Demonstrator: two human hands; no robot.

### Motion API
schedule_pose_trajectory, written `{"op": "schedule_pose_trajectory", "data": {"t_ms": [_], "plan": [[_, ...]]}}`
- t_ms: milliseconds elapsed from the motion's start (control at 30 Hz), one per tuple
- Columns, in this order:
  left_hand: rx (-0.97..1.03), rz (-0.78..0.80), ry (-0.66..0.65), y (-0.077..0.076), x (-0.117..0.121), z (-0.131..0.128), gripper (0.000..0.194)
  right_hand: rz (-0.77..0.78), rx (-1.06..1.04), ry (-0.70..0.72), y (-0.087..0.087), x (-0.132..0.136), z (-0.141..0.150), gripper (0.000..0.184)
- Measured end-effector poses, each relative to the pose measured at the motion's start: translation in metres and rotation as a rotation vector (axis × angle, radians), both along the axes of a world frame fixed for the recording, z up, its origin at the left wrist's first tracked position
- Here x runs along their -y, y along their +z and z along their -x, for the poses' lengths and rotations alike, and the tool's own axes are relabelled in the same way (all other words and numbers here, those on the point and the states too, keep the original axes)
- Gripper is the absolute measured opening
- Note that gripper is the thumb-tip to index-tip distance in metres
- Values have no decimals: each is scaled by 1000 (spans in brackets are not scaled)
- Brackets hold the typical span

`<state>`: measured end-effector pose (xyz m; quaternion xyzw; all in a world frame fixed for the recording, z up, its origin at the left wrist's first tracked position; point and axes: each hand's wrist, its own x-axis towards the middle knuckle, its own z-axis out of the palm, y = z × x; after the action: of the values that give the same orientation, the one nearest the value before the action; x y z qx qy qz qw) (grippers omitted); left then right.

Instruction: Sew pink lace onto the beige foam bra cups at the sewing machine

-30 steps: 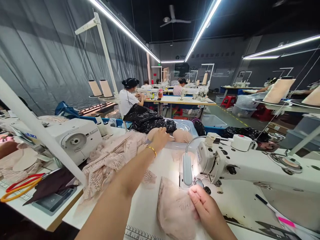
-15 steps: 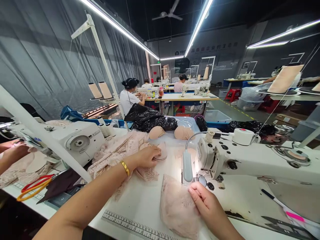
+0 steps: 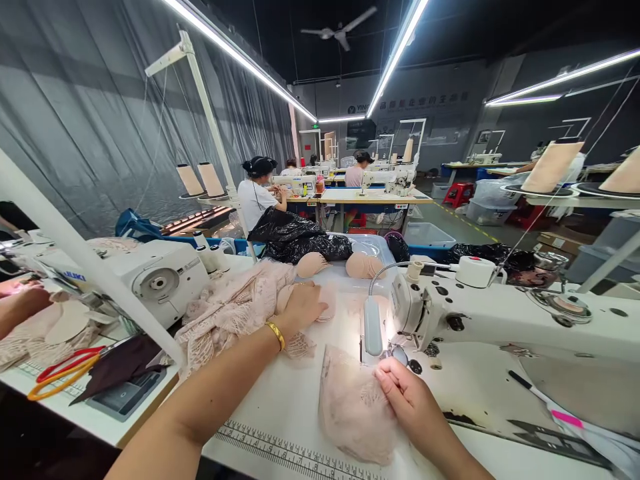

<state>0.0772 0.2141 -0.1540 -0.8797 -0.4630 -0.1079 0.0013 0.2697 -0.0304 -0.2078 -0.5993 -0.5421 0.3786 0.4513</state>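
1 of the hands, the left [image 3: 301,305], has drawn nearer, over pads [image 3: 329,307].

A sheer lace piece [image 3: 353,417] is pinched at its right edge by the right hand [image 3: 404,388], near a white sewing machine [image 3: 475,310] on the right. Farther left, beige pads [image 3: 328,305] are partly covered by the left hand [image 3: 300,307], beside heaped lace [image 3: 233,303]; two cups [image 3: 363,265] are seen beyond.

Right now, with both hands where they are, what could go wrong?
The right hand holds sheer fabric near the lit end of the sewing machine; it might get hurt if that started. The left hand, at the pads, is beside loose lace, which could get dragged along.
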Motion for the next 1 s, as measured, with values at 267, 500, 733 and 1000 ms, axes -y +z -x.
{"op": "schedule_pose_trajectory", "data": {"t_ms": [267, 500, 733, 1000], "plan": [[179, 32, 6, 2, 7, -4, 7, -8, -36, -1, 8, 0, -3, 43], [481, 289, -86, 32, 36, 10, 21, 53, -183, -7, 12, 2, -15, 43], [374, 826, -376, 53, 126, 21, 21, 50, -279, -27, 22, 18, -22, 59], [284, 534, -578, 44, 142, -3, 36, -153, 82, -8, 28, 40, -1, 13]]}}
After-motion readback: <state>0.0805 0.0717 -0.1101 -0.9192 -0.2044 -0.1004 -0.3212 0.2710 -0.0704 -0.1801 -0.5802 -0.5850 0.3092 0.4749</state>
